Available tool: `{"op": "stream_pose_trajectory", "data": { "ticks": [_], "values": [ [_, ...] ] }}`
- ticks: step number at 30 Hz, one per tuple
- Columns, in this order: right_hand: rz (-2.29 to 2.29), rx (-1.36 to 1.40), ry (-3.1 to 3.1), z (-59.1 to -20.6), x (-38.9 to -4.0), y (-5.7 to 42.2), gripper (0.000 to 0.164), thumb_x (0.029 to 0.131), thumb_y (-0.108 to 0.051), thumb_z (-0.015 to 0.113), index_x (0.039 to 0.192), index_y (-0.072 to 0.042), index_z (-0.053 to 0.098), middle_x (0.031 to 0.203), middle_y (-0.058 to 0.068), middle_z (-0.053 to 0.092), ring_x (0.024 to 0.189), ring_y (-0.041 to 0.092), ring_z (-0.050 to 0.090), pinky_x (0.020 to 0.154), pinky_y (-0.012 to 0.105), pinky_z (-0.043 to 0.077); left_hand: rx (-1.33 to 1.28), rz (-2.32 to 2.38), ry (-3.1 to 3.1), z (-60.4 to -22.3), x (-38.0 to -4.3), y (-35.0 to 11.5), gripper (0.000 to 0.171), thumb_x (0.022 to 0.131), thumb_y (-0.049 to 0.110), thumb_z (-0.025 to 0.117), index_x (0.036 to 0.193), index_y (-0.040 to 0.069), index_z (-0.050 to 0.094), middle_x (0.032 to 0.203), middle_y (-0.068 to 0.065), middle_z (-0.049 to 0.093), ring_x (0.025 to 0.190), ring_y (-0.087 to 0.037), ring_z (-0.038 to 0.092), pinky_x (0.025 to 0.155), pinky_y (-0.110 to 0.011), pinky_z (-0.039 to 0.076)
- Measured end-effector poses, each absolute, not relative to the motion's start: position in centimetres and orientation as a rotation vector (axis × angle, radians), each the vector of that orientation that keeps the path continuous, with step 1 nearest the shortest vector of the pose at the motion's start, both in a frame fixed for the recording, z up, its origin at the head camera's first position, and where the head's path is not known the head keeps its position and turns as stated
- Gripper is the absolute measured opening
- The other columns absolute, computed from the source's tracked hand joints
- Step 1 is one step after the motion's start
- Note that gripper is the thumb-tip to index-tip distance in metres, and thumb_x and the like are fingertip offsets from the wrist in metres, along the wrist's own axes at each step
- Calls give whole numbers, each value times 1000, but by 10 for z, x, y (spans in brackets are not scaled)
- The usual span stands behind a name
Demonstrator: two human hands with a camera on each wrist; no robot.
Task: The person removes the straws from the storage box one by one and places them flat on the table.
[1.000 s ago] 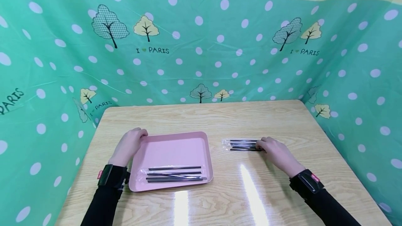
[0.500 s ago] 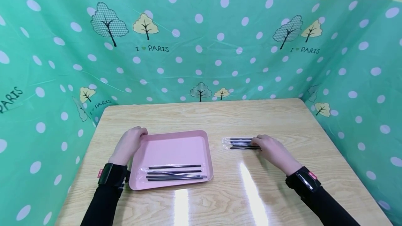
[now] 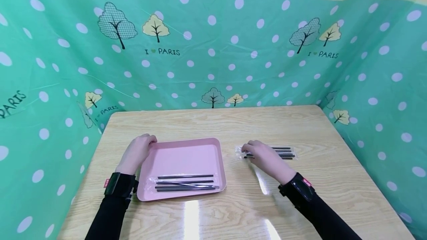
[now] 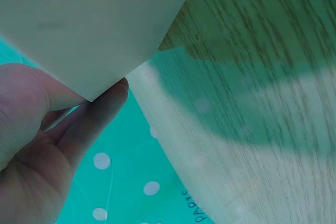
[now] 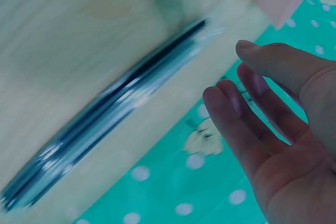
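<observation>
A shallow pink tray [image 3: 181, 158] lies on the left part of the table. My left hand [image 3: 136, 153] pinches its far left corner between thumb and fingers; in the left wrist view the tray's underside or wall looks pale grey. Inside the tray, near its front edge, rest thin dark sticks [image 3: 185, 187] in clear plastic. To the right of the tray a second clear plastic pack of thin dark sticks [image 5: 121, 100] lies on the table. Over its left end hovers my right hand [image 3: 267, 160], fingers loosely bent and thumb apart, holding nothing in the right wrist view.
The wooden table [image 3: 213, 125] is enclosed at the back and sides by a green dotted cloth [image 3: 213, 66]. Light glare streaks the table's front. Table surface separates the tray from the second pack.
My right hand has slid left along the second pack, from its right end to its left end, uncovering the right end. The left hand and tray stay put.
</observation>
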State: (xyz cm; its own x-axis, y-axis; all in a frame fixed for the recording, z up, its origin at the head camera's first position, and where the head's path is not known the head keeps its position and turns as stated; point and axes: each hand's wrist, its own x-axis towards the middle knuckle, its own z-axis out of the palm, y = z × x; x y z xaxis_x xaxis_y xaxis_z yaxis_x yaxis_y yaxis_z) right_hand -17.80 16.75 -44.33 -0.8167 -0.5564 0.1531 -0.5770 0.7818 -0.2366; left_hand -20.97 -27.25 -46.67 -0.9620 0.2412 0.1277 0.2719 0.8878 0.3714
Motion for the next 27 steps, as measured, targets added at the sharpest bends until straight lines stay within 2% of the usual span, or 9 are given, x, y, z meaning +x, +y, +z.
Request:
{"op": "stream_pose_trajectory", "data": {
  "ticks": [4, 15, 22, 27],
  "values": [
    [425, 988, -2854, -436, -183, 139, 30, 81, 4, 82, 107, -9, 73, 102, 4, 71, 94, 22, 69, 78, 36, 61, -402, -603, -2982, -469, -210, -273, 15, 96, -11, 62, 101, -4, 74, 88, -15, 68, 87, -35, 69, 80, -50, 60],
    [489, 1220, -2867, -410, -197, 55, 27, 88, 1, 79, 113, -8, 73, 106, 6, 71, 98, 20, 68, 83, 32, 61, -405, -588, -2986, -468, -211, -273, 14, 95, -12, 62, 101, -4, 73, 88, -16, 68, 86, -35, 68, 80, -50, 60],
    [399, 1340, -2923, -420, -195, 8, 24, 91, -6, 78, 113, -12, 73, 111, 1, 72, 99, 13, 69, 84, 22, 58, -427, -591, -2968, -468, -211, -273, 13, 95, -11, 64, 100, -4, 74, 87, -16, 68, 86, -36, 69, 80, -50, 60],
    [345, 1477, -2902, -435, -188, -13, 20, 92, -4, 74, 110, -14, 74, 102, -1, 71, 90, 7, 66, 78, 19, 56, -434, -584, -2959, -469, -211, -273, 12, 94, -11, 65, 98, -3, 73, 86, -14, 68, 84, -35, 69, 79, -50, 60]
  ]
}}
